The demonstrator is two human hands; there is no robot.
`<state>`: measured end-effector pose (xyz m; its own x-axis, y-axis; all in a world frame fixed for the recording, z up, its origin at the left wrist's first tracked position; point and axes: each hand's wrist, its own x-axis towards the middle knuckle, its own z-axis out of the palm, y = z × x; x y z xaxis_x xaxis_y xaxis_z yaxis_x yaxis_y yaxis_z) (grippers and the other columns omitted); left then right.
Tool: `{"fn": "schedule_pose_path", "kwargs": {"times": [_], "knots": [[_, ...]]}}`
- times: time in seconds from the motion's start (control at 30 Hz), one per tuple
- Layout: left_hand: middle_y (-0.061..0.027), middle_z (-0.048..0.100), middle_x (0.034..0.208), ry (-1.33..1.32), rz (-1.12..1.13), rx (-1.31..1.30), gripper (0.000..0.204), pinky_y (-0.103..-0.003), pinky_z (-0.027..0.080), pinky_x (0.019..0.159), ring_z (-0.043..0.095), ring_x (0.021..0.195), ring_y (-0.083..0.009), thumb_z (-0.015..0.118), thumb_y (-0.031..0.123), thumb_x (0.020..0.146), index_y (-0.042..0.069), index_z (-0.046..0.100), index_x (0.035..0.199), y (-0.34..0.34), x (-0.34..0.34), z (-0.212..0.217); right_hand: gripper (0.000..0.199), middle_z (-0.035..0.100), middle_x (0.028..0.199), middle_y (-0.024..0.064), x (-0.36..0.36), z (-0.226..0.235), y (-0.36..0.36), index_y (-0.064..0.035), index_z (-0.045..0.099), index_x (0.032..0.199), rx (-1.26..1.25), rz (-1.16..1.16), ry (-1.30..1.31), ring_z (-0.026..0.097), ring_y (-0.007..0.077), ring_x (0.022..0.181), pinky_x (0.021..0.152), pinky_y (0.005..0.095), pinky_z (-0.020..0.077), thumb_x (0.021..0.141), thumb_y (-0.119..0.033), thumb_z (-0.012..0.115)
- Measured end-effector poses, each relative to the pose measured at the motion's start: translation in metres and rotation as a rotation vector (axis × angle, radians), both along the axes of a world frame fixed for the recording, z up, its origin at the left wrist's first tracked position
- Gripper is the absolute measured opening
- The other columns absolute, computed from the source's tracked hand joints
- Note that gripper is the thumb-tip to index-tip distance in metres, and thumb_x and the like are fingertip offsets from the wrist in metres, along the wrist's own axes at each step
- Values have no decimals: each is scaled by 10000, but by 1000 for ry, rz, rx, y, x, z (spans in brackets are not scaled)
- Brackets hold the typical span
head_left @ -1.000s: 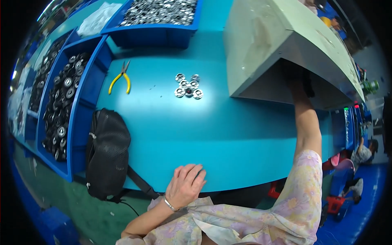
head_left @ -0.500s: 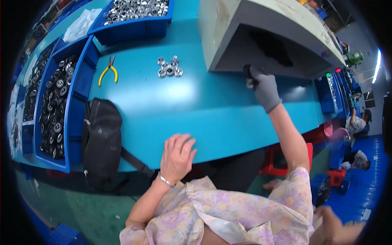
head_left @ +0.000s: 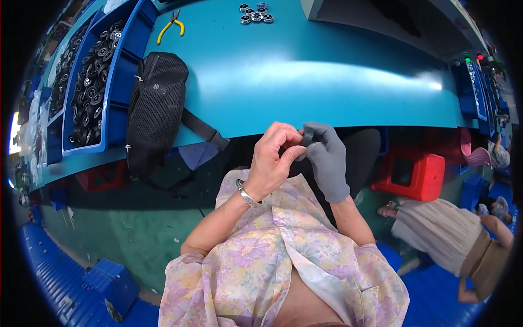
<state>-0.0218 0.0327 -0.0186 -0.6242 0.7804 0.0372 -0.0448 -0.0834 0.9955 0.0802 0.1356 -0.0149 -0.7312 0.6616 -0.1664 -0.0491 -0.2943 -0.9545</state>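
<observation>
My bare left hand (head_left: 274, 159), with a silver bracelet at its wrist, meets my right hand (head_left: 328, 161), which wears a grey glove. Both are in front of my chest, just off the table's near edge. Between their fingertips is a small black wheel-like part (head_left: 308, 135), seen edge-on and partly covered by the fingers. The gloved fingers close round it from the right, and the left thumb and fingers pinch at its left side. Several shiny metal rollers (head_left: 256, 16) lie grouped on the blue-green table (head_left: 261, 92).
Yellow-handled pliers (head_left: 172, 26) lie at the table's back left. A black mesh bag (head_left: 157, 103) hangs over the front edge, beside a blue bin (head_left: 111, 103) of black wheels. A pale open-fronted box (head_left: 318, 12) stands back right. A red stool (head_left: 427, 177) and another person (head_left: 452, 234) are at right.
My right hand has come back from the pale box's opening with the black part and joined my left hand, which has lifted off the table edge. The view has tilted down.
</observation>
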Motion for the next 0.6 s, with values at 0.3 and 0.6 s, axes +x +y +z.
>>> {"fn": "schedule_pose_path", "kwargs": {"times": [0.3, 0.6], "knots": [[-112, 555, 1021, 297, 20, -55, 184, -299, 501, 682, 597, 818, -207, 685, -34, 770, -19, 610, 938, -20, 8, 13, 260, 617, 1038, 64, 9, -2, -16, 7, 577, 1146, -86, 26, 45, 577, 105, 847, 744, 246, 492, 889, -31, 575], [-143, 511, 1007, 648, 64, -28, 242, -349, 490, 710, 579, 864, -288, 701, -44, 724, -11, 592, 938, -24, 4, 19, 325, 595, 1107, 57, 10, -12, -16, -4, 544, 1203, -325, 121, 251, 559, 99, 966, 832, 243, 478, 880, -10, 577]]}}
